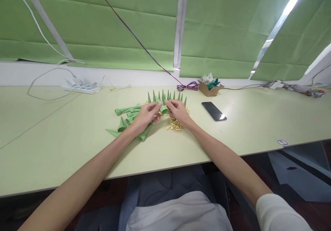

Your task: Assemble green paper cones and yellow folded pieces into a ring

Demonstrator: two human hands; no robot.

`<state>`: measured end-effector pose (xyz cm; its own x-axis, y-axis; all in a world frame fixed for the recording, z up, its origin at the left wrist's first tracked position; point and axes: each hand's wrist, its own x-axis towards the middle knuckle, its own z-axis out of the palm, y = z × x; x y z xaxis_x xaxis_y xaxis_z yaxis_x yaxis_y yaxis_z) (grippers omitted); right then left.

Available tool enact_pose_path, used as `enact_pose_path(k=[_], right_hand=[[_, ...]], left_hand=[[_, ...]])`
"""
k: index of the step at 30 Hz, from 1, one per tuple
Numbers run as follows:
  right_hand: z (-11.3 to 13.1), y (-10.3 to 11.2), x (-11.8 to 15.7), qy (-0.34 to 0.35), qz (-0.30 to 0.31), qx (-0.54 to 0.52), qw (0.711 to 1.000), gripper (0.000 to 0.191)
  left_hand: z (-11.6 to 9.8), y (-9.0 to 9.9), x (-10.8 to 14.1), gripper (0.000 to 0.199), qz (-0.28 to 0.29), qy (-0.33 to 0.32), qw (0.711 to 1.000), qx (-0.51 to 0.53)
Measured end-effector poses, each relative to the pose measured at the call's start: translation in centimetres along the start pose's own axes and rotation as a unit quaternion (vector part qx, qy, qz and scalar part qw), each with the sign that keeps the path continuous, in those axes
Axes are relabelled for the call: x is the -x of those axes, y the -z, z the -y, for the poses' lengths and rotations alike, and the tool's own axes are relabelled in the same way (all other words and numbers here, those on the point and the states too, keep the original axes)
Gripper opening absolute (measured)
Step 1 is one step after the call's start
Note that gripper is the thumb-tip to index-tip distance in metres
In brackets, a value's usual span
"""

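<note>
Over the middle of the table, a green plastic cone [163,109] is held with its hollow end facing me. My left hand [148,114] pinches it from the left side. The fingers of my right hand [177,109] are closed at its right edge; whether a small piece is also between them I cannot tell. Behind both hands stands a row of upright green cones [168,95]. Beside my left hand lies a loose pile of green cones [126,118]. Small yellow plastic pieces [175,124] lie heaped below my right hand.
A black phone [214,111] lies right of my hands. Behind it stands a cardboard box [210,88] holding clear plastic and green material. A coiled red-and-blue wire [188,86] is by the wall. At the back left sits a white power strip [85,88] with cables.
</note>
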<state>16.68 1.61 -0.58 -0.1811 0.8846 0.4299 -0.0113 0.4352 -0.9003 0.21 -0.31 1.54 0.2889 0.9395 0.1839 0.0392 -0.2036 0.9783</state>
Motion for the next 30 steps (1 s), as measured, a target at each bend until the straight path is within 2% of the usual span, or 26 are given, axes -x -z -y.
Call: enact_pose_path(k=[5,9,13,17,20,25,30], right_hand=[[-0.6,0.1,-0.2,-0.014,-0.023,0.036,0.999,0.045],[-0.9,0.1,-0.3,-0.017,-0.040,0.058,0.997,0.042],[-0.7,0.0,-0.3,-0.026,-0.057,0.054,0.997,0.042],[-0.5,-0.1,-0.3,-0.030,-0.076,0.033,0.996,0.046],[-0.5,0.0,-0.4,-0.015,-0.092,0.025,0.995,0.050],[-0.4,0.0,-0.3,0.014,-0.077,0.017,0.997,0.052],[0.0,0.0,0.0,0.021,-0.044,0.004,0.999,0.051]], left_hand=[[0.2,0.1,0.2,0.037,-0.015,-0.093,0.979,-0.182],[0.7,-0.1,0.0,0.030,-0.053,-0.162,0.952,-0.253],[0.9,-0.2,0.1,0.030,-0.075,-0.170,0.943,-0.277],[0.6,-0.2,0.2,0.032,-0.093,-0.160,0.951,-0.248],[0.4,-0.2,0.1,0.034,-0.103,-0.123,0.964,-0.215],[0.0,-0.3,0.0,0.056,-0.056,-0.001,0.991,-0.124],[-0.4,-0.5,0.2,0.055,-0.042,0.039,0.997,-0.058]])
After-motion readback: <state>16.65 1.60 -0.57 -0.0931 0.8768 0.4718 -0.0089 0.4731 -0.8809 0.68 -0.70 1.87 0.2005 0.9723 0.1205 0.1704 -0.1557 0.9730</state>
